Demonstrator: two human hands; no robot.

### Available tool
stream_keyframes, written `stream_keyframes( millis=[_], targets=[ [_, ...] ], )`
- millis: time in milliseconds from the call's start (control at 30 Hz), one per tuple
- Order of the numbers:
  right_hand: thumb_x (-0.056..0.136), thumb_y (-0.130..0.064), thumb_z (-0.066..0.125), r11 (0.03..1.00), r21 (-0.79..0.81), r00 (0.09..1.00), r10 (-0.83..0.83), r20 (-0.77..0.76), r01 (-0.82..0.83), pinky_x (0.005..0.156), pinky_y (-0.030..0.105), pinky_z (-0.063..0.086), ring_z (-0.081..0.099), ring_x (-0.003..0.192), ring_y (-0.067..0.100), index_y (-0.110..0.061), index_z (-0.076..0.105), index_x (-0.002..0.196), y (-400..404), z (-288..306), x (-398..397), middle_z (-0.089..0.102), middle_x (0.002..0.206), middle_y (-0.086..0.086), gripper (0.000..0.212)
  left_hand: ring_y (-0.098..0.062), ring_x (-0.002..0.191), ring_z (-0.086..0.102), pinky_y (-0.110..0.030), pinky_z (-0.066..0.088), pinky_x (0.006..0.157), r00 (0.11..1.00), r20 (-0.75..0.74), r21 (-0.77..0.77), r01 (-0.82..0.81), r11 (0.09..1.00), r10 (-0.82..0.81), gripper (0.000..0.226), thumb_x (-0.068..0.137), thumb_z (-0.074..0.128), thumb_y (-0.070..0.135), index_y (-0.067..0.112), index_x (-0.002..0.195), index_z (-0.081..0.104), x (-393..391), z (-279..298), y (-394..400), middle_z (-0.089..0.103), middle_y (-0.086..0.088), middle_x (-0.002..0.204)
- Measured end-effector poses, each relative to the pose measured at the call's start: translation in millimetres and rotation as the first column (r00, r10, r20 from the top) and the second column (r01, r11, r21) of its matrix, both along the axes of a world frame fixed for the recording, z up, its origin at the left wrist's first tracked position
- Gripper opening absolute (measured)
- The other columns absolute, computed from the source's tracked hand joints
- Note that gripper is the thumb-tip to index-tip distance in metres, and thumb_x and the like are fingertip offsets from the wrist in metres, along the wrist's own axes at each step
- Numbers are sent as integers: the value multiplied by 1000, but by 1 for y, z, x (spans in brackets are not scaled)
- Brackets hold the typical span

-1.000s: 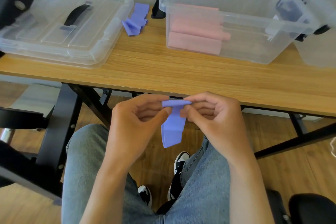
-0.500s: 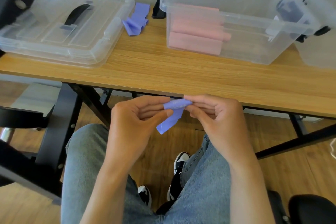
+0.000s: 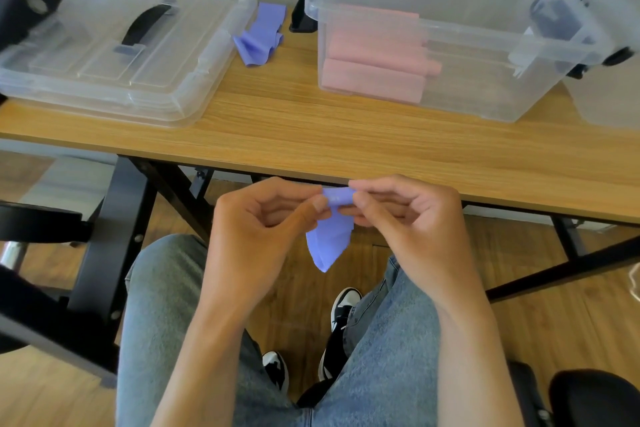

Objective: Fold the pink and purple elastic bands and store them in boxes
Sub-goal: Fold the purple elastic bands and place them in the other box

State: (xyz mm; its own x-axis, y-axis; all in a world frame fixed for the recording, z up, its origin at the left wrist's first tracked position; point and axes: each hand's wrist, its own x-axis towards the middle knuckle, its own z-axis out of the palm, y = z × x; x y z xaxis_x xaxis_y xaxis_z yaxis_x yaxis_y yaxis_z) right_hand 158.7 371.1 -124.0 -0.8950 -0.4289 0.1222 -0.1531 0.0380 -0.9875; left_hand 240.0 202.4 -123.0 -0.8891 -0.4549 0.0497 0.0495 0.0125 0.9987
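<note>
- My left hand (image 3: 256, 222) and my right hand (image 3: 401, 218) meet in front of the near edge of the tabletop (image 3: 346, 139), above my lap.
- Fingers: on each hand they are curled, and thumb and forefinger pinch the upper part of a purple elastic band (image 3: 330, 239); my left thumb lies against its left side, my right fingertips against its right side.
- The top of the purple elastic band is rolled or folded into a short bar between my two hands; the rest hangs below them as a flat flap that narrows to a rounded point.
- A second purple band (image 3: 261, 36) lies crumpled on the tabletop near the far edge, between the lid and the box.
- A clear plastic box (image 3: 485, 55) stands open on the tabletop to the right; folded pink bands (image 3: 374, 59) are stacked inside it, against its left wall.
- A clear lid (image 3: 121, 45) with a black handle lies flat on the left part of the tabletop.
- Another translucent container (image 3: 609, 90) stands at the right edge of view, only partly visible.
- Below the hands: my legs in blue jeans (image 3: 166, 305), black-and-white shoes (image 3: 341, 315) and a wooden floor (image 3: 554, 322).
</note>
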Motion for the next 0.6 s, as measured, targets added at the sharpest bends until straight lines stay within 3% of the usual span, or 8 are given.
stream_keyframes(
  millis=[167, 267, 433, 600],
  targets=[
    [91, 2, 74, 999, 42, 1000, -5, -27, 6, 86, 25, 61, 77, 95, 10, -23, 73, 120, 1, 0, -1, 81, 102, -8, 38, -13, 86, 78, -22, 61, 79, 1000, 20, -84, 13, 996, -11, 35, 80, 83, 5, 23, 110, 75, 0, -1, -3, 80, 4, 90],
    [92, 1, 74, 993, 110, 996, -24, -81, 32, 82, 22, 61, 77, 90, 5, -21, 78, 111, 1, -1, -1, 81, 99, -10, 29, -11, 84, 78, -23, 61, 79, 999, 42, -126, 15, 992, -10, 28, 80, 83, 8, 20, 105, 78, 1, -2, -3, 80, 8, 90],
    [98, -1, 68, 991, 129, 996, -8, -94, 20, 68, 28, 63, 78, 75, 12, -18, 74, 104, 1, -2, 2, 79, 81, -2, 19, -13, 75, 78, -34, 64, 74, 997, 69, -180, 47, 983, -35, 21, 87, 78, 15, 23, 107, 78, 4, -1, -3, 79, 5, 79],
    [93, 2, 73, 999, 36, 999, -11, -52, 12, 80, 38, 65, 79, 88, 16, -14, 76, 109, 1, 0, 3, 81, 94, -2, 22, -14, 89, 78, -29, 62, 80, 1000, 17, -95, 6, 995, -4, 21, 88, 78, 20, 20, 109, 78, 2, 0, -1, 80, 5, 93]
  ],
)
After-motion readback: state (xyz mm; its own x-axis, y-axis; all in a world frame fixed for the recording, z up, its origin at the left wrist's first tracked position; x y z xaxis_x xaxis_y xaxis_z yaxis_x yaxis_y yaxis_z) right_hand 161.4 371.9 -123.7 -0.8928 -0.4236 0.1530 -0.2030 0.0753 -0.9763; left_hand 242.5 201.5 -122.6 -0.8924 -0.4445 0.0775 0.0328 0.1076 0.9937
